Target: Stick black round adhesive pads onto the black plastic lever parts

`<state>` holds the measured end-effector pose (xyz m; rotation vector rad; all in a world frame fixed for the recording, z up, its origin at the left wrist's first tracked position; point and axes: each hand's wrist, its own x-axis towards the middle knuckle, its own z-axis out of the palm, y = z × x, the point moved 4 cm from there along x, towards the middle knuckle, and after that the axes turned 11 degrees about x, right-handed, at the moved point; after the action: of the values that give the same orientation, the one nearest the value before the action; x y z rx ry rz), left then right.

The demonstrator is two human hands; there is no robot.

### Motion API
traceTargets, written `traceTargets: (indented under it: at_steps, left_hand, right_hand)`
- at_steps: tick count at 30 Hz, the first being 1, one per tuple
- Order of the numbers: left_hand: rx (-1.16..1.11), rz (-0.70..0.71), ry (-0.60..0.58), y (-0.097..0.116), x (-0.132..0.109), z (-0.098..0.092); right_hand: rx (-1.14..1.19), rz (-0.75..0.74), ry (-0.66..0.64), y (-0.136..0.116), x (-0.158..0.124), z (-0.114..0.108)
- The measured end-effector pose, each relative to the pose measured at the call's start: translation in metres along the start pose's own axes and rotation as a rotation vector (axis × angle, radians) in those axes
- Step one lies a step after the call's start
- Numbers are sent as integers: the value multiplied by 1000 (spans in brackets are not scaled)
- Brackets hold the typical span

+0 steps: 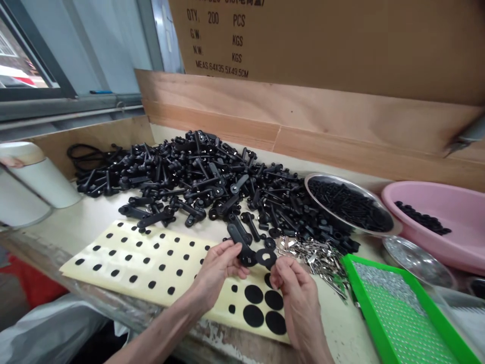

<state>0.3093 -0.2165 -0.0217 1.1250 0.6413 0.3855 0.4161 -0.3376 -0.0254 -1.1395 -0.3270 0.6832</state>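
Observation:
My left hand [222, 263] grips a black plastic lever-shaped part [248, 256] between thumb and fingers, above the sticker sheet. My right hand [299, 298] has thumb and fingertips pinched at the edge of a thin black round pad [259, 259] with a pale spot or hole in its middle. The pad is beside the end of the lever part; whether they touch, I cannot tell. Below both hands lies a pale yellow backing sheet [142, 273] with rows of small black dots and several large black round stickers [253, 316] at its right end.
Behind the hands spreads a heap of black lever parts [189, 172]. To the right are silver metal clips [314, 258], a steel bowl [396, 227] of black pins, a pink basin [470, 222] and a green tray [373, 308] of small metal pieces. White containers [56, 177] stand left.

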Motion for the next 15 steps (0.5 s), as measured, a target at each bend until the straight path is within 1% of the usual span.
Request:
traceTargets:
  at_steps: [5,8,15]
  left_hand:
    - [22,2,7,1,1,1]
    - [17,-4,14,1,1,2]
    - [33,29,-3,0,0,1]
  right_hand:
    - [-80,92,4,10,-5,8]
    - [-97,101,24,14,-7,8]
    - [-126,107,64,16,-6,9]
